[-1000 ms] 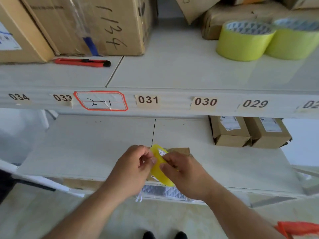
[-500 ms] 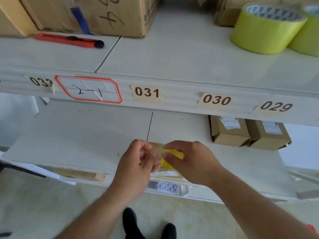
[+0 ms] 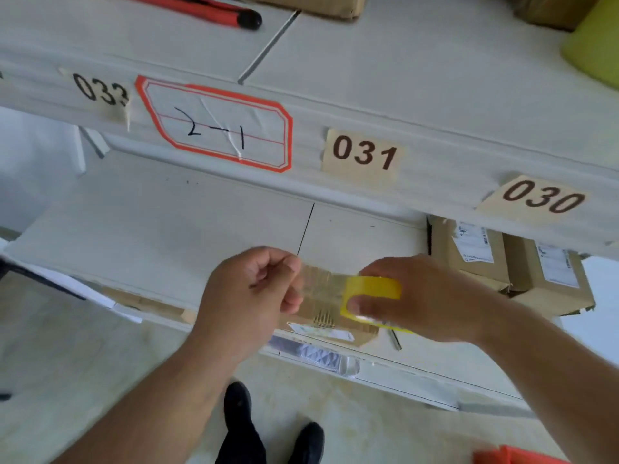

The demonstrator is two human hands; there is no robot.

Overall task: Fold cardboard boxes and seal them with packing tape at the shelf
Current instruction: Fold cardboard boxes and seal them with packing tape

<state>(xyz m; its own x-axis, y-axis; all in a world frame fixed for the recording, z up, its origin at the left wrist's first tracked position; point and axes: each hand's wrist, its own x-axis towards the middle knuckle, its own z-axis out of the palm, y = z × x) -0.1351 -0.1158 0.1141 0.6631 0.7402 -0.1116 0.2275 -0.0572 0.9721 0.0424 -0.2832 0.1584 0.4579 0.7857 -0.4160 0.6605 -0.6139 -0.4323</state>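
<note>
Left hand point(image 3: 254, 289) pinching tape strip point(image 3: 323, 286), right hand point(image 3: 422, 299) gripping yellow tape roll point(image 3: 373, 289), both above small box point(image 3: 335, 324) on lower shelf point(image 3: 167, 236)

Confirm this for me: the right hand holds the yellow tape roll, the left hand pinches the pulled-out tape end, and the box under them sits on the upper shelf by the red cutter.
One thing is wrong. The head view shows the box on the lower shelf, below the 031 label, not by the red cutter. The right hand does hold the yellow tape roll, and the left hand pinches the tape end.

a red utility knife with a black tip point(image 3: 204, 10) lies at the upper left of the frame. paper number labels point(image 3: 363, 155) line the centre. black shoes point(image 3: 238, 408) stand at the bottom.
</note>
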